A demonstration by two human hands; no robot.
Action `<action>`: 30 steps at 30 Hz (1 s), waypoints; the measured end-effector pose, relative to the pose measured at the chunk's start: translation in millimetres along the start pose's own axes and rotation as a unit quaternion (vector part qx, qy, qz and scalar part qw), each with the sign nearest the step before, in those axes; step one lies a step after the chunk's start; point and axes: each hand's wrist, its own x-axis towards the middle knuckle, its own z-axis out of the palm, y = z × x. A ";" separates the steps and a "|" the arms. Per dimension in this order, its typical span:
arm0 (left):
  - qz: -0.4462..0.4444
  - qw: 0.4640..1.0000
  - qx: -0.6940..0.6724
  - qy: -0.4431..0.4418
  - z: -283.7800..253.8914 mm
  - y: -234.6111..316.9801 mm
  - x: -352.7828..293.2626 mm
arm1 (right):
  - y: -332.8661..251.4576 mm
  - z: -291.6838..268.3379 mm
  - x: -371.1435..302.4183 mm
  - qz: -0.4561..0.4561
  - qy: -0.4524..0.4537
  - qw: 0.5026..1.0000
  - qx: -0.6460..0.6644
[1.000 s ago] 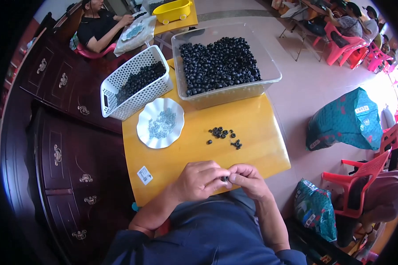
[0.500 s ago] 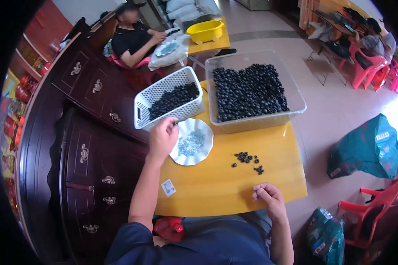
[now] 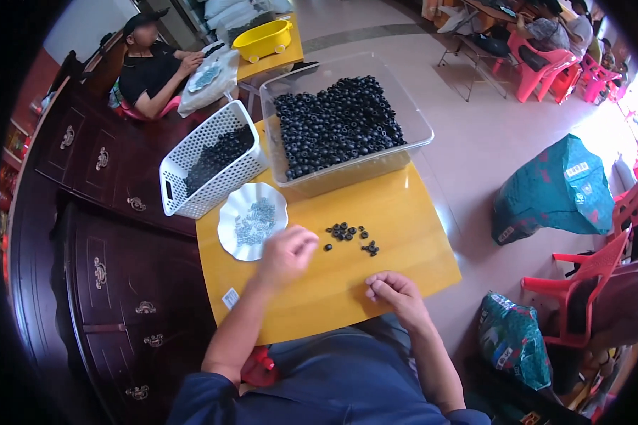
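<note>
My left hand [image 3: 288,255] hangs over the table just right of a white scalloped plate [image 3: 227,234], its fingers curled and smeared by motion. Small pale, bluish-clear pieces [image 3: 255,221] lie spread on that plate. Close to the table's near edge, my right hand [image 3: 395,292] is closed, thumb against fingers; what it pinches, if anything, is hidden. Beyond my right hand lies a loose group of small black ring-like parts [image 3: 344,231], with a few more black parts [image 3: 370,248] beside it.
A clear plastic bin [image 3: 354,170] full of black rings stands at the table's far side. To its left, a white perforated basket [image 3: 244,170] holds more black parts. Dark drawers [image 3: 142,283] flank the left; teal bags [image 3: 546,191] stand right. Another person [image 3: 152,67] sits far left.
My left hand has come away from the basket's near edge, toward the black rings and me; the dark piece at its fingertips no longer shows. My right hand stays closed. The whole view has shifted.
</note>
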 end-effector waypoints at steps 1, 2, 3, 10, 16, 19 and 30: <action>-0.007 1.000 0.001 -0.029 15.6 9.9 -2.5 | 2.5 -1.8 0.8 -0.008 -0.006 1.000 -0.005; -0.006 1.000 -0.003 -0.030 26.9 14.4 -1.9 | 4.5 -2.4 -0.1 -0.016 -0.012 1.000 -0.010; 0.023 0.999 0.040 -0.014 37.4 16.3 -1.3 | 4.7 -2.4 -0.9 -0.017 -0.008 1.000 -0.011; 0.040 0.990 0.135 -0.004 62.5 12.9 11.9 | 10.0 -7.6 -2.7 -0.027 -0.016 0.999 0.000; 0.080 0.983 0.162 0.004 73.3 3.9 17.6 | 7.0 -6.0 -6.0 -0.022 -0.016 1.000 0.008; 0.089 0.981 0.174 0.002 74.8 3.6 16.6 | 9.3 -6.9 -5.2 -0.024 -0.015 1.000 0.010; 0.105 0.994 0.007 -0.044 55.1 68.0 -19.4 | 12.0 -3.0 -5.6 -0.049 -0.031 0.996 0.068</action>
